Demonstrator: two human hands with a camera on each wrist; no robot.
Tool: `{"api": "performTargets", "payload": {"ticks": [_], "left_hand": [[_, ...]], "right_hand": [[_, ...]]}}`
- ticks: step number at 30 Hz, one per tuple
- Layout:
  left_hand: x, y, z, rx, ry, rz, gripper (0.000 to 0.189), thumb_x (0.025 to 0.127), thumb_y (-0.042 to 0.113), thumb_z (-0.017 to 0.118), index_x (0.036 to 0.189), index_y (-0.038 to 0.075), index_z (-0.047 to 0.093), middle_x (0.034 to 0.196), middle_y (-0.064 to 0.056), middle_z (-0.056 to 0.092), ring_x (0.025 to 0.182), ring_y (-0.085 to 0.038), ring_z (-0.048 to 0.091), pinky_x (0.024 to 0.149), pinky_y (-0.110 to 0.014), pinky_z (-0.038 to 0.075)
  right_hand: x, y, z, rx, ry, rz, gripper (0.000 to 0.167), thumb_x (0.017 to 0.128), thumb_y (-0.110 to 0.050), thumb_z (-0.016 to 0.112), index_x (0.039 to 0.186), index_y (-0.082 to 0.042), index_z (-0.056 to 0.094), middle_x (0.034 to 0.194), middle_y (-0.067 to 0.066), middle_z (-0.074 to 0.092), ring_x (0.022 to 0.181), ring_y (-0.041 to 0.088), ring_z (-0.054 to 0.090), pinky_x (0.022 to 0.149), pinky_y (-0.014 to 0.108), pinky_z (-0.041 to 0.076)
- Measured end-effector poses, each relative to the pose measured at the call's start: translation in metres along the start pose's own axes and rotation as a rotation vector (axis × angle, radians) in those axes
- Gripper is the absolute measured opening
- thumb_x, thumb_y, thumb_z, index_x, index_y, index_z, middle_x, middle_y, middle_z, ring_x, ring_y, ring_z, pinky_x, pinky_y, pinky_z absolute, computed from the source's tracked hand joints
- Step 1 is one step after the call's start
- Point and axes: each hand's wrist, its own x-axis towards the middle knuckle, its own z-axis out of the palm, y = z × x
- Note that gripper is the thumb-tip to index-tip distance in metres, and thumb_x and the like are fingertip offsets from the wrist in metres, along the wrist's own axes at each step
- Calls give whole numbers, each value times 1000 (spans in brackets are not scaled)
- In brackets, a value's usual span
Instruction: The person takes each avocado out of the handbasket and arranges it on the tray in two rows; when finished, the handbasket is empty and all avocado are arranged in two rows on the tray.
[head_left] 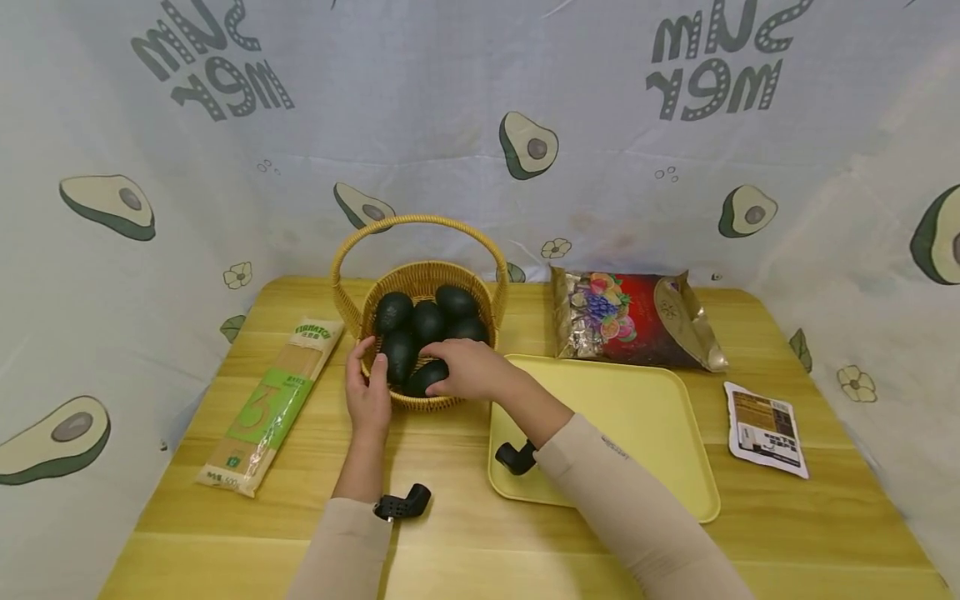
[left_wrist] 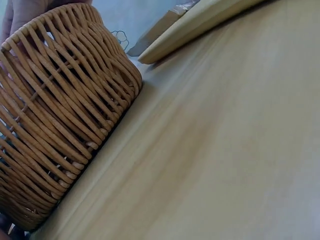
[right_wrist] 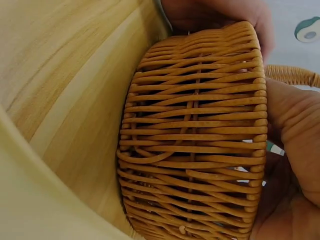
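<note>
A woven basket (head_left: pixel 426 403) with a tall arched handle stands at the back of the table and holds several dark avocados (head_left: pixel 393 312). My left hand (head_left: pixel 370 398) grips the basket's left rim, thumb on the inner side and fingers along the outside. Reaching over the front right rim, my right hand (head_left: pixel 472 369) pinches the front avocado (head_left: pixel 424 377) between thumb and fingers, low in the basket. From the right wrist, the woven side (right_wrist: pixel 195 120) hides most of what lies inside, with the right hand (right_wrist: pixel 300 135) beyond the rim.
A yellow tray (head_left: pixel 622 417) lies under my right forearm. To the basket's left is a noodle packet (head_left: pixel 273 404). A red and gold bag (head_left: pixel 637 321) lies behind the tray, and a small white-edged pouch (head_left: pixel 767 429) lies at the right. A printed curtain hangs behind the table.
</note>
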Motion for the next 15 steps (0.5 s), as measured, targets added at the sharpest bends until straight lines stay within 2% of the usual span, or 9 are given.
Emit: {"api": "performTargets", "payload": {"ticks": [7, 15], "left_hand": [[1, -2, -1, -1, 0, -4, 40, 105, 18, 52, 145, 10, 51, 159, -6, 40, 153, -23, 26, 123, -49, 24], [2, -4, -3, 11, 8, 30, 38, 105, 18, 52, 142, 10, 54, 154, -8, 44, 150, -22, 31, 121, -48, 26]], "right_hand": [[9, 4, 3, -8, -56, -6, 57, 90, -41, 77, 142, -20, 61, 140, -1, 66, 128, 23, 61, 111, 42, 46], [9, 6, 7, 28, 9, -25, 52, 88, -41, 79, 134, -20, 67, 134, -1, 69, 125, 22, 63, 108, 42, 49]]}}
